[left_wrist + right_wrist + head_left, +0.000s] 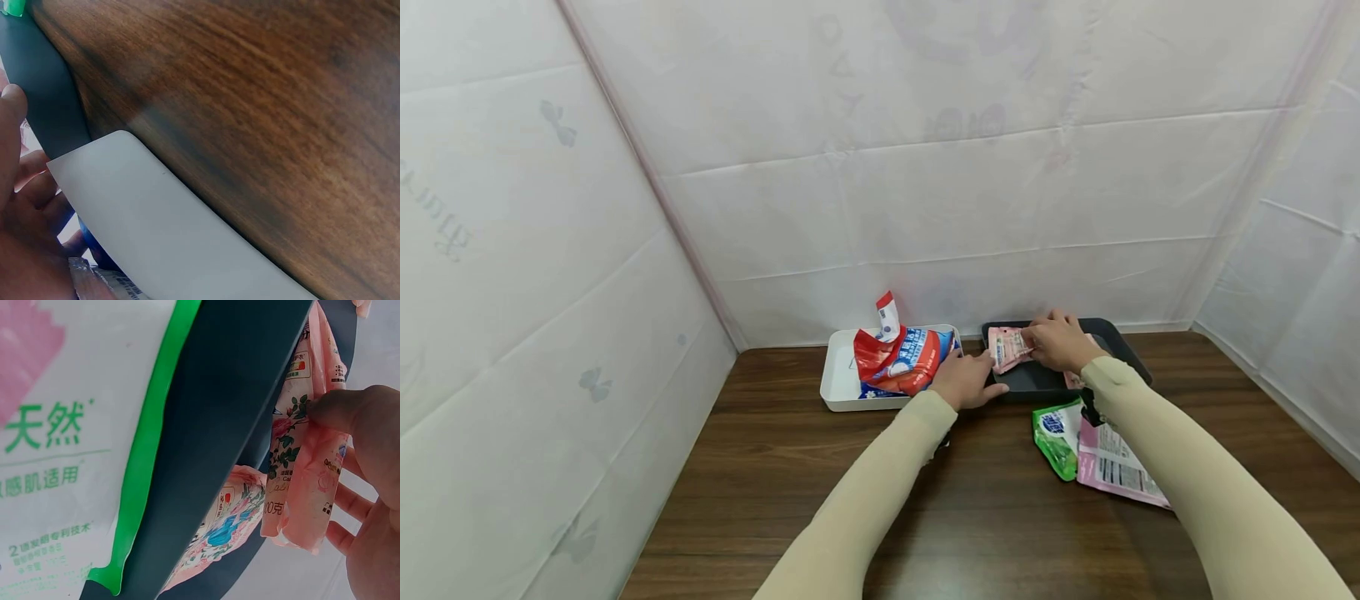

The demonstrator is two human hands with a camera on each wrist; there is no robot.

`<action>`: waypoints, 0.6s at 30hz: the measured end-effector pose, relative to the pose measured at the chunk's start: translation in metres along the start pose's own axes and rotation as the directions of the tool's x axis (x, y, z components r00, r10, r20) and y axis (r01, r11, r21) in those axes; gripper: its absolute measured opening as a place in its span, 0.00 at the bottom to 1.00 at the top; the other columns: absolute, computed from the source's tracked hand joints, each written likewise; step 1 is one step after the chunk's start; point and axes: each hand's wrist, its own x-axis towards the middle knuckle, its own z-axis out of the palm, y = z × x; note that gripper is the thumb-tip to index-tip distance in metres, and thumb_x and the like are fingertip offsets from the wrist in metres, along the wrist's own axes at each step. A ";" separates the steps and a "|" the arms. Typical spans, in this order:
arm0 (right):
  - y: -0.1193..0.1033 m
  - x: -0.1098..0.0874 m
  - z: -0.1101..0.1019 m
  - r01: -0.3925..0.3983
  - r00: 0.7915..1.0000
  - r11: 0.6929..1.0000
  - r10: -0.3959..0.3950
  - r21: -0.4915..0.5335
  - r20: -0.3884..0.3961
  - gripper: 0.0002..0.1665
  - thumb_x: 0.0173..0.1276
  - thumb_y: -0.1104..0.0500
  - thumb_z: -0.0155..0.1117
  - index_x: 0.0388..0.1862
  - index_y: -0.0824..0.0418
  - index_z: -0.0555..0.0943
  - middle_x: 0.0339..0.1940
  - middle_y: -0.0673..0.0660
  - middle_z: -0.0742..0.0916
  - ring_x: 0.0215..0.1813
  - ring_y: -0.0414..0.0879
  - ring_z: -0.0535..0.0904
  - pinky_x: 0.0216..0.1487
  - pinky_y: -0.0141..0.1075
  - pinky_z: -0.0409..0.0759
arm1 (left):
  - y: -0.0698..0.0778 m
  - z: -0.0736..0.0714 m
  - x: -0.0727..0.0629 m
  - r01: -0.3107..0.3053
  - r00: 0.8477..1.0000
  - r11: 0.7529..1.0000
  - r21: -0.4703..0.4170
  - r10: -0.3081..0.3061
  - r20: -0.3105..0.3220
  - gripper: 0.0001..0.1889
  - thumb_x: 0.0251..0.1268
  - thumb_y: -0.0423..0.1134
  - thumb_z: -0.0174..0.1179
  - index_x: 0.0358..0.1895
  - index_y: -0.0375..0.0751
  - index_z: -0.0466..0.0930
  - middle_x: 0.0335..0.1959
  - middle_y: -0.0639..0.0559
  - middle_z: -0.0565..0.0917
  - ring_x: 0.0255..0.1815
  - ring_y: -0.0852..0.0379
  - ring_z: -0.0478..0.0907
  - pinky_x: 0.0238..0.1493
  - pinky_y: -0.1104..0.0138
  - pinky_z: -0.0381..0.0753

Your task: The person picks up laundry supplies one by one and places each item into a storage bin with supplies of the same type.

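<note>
Below the right hand (1060, 343), a green-and-white plastic pouch (1055, 442) and flat pink plastic pouch (1116, 468) on bench (1000, 517); low forearm could drag them. Left hand (961, 382), loosely spread, holding nothing, beside red-and-blue plastic bag (913, 362); bump might tip it. Right hand pinches small pink floral packet (290, 444), in or just above black rectangular tray (1030, 395); light grip could slip.

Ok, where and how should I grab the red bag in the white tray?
I'd pinch the narrow flap at the back of the red bag, coming down from above and slightly left. It sticks up above the rim of the white tray, while the bag's broad body lies low. The left hand crowds the bag's right side, so the left looks clearer.
</note>
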 end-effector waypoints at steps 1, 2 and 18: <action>0.000 0.000 0.000 -0.001 1.000 1.000 0.001 -0.002 -0.001 0.07 0.64 0.64 0.74 0.31 0.55 0.82 0.48 0.62 0.87 0.52 0.67 0.73 0.54 0.69 0.69 | 0.000 0.000 0.000 0.000 1.000 1.000 0.001 0.000 0.000 0.37 0.73 0.69 0.50 0.75 0.49 0.71 0.66 0.52 0.81 0.64 0.56 0.81 0.78 0.54 0.62; 0.000 0.001 0.000 -0.001 1.000 1.000 0.001 -0.004 -0.001 0.08 0.64 0.63 0.74 0.31 0.55 0.82 0.47 0.62 0.87 0.52 0.67 0.73 0.54 0.68 0.69 | 0.000 0.000 0.000 0.002 1.000 1.000 0.000 -0.002 0.001 0.37 0.73 0.69 0.50 0.75 0.49 0.70 0.66 0.52 0.81 0.64 0.56 0.80 0.78 0.54 0.62; 0.005 0.005 0.006 0.012 1.000 1.000 -0.012 -0.020 0.014 0.06 0.63 0.65 0.74 0.31 0.57 0.84 0.34 0.56 0.84 0.39 0.57 0.75 0.45 0.57 0.77 | 0.004 -0.003 -0.004 0.006 1.000 1.000 0.003 -0.006 0.005 0.35 0.74 0.68 0.50 0.73 0.49 0.72 0.64 0.53 0.83 0.61 0.57 0.82 0.77 0.54 0.63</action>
